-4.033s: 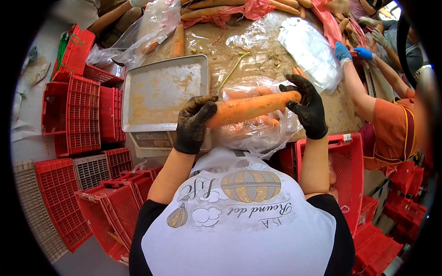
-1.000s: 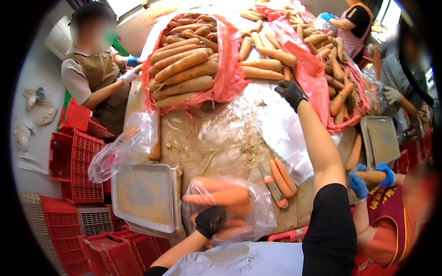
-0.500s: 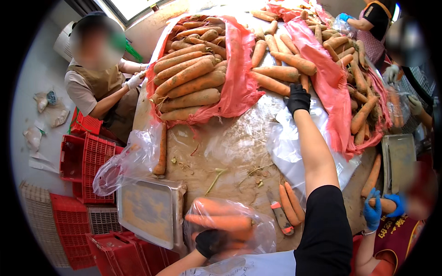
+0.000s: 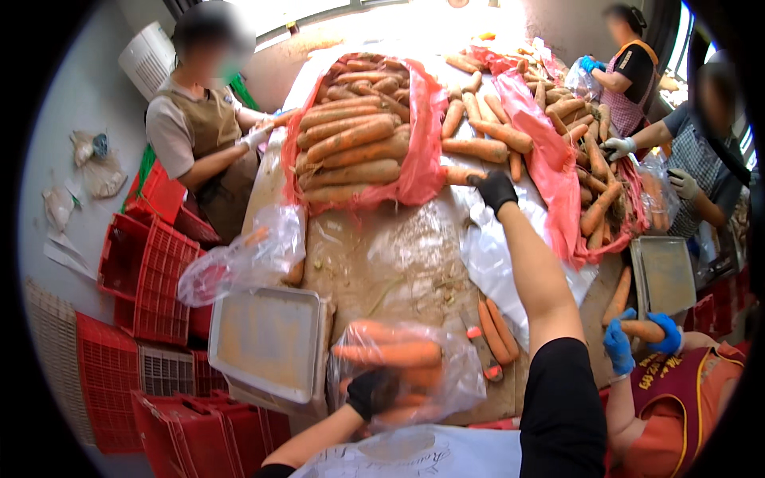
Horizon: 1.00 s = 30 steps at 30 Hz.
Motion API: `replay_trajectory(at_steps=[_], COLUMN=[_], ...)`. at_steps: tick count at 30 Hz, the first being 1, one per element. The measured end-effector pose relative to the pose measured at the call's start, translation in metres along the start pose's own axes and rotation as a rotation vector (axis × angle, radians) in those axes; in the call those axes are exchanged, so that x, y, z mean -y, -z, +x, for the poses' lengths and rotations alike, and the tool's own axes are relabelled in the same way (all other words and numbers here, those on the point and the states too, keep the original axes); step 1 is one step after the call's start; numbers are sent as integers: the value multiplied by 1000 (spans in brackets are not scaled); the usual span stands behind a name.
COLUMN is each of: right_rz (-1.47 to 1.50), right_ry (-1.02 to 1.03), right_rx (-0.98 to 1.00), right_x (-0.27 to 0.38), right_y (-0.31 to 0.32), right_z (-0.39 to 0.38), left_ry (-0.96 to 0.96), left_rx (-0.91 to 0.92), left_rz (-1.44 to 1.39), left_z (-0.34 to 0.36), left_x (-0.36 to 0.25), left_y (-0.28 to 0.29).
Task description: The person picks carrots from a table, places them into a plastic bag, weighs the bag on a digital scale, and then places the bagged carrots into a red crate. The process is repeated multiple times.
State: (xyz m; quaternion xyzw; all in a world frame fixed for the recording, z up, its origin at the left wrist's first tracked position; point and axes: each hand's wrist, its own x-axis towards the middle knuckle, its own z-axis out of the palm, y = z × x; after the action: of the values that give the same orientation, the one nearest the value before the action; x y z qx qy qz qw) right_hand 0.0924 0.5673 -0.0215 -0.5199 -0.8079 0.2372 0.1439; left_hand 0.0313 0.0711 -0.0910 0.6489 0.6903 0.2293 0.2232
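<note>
Close to me, my black-gloved left hand (image 4: 374, 393) holds a clear plastic bag (image 4: 458, 374) with several orange carrots (image 4: 394, 354) in it; its fingers are partly hidden by plastic and blur. My right arm stretches far across the table. At its end, my black-gloved right hand (image 4: 496, 192) is closed on the tip of a carrot (image 4: 460, 174) lying beside a pink sack. More loose carrots (image 4: 478, 149) lie just beyond that hand. A knife with a red-and-grey handle (image 4: 484, 357) and two slim carrots (image 4: 499, 331) rest right of the bag.
A pink sack of carrots (image 4: 430, 135) stands mid-table, another (image 4: 550, 191) at right. White plastic bags (image 4: 498, 251) lie under my right forearm. A scale (image 4: 267, 342) is at left, another (image 4: 665, 275) at right. Red crates (image 4: 163, 279) are stacked left. Several co-workers stand around the table.
The view has shifted, showing more of the room's far side. My right hand has closed on the end of a carrot. My left hand stays at the bag.
</note>
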Motion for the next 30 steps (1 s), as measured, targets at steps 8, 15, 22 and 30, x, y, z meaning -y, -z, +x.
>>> replay_trajectory(at_steps=[8, 15, 22, 30], right_rz=[1470, 993, 1333, 191], right_ry=[-126, 228, -291, 387], right_rx=[439, 86, 496, -288], right_x=[-6, 73, 101, 80], right_y=[40, 23, 10, 19], right_z=[-217, -383, -445, -453], left_ry=[139, 103, 51, 63], left_rx=[77, -27, 87, -102], left_rz=[-46, -1707, -1798, -1901], left_z=[-14, 30, 33, 41], left_x=[19, -37, -66, -28], left_y=[11, 102, 90, 118])
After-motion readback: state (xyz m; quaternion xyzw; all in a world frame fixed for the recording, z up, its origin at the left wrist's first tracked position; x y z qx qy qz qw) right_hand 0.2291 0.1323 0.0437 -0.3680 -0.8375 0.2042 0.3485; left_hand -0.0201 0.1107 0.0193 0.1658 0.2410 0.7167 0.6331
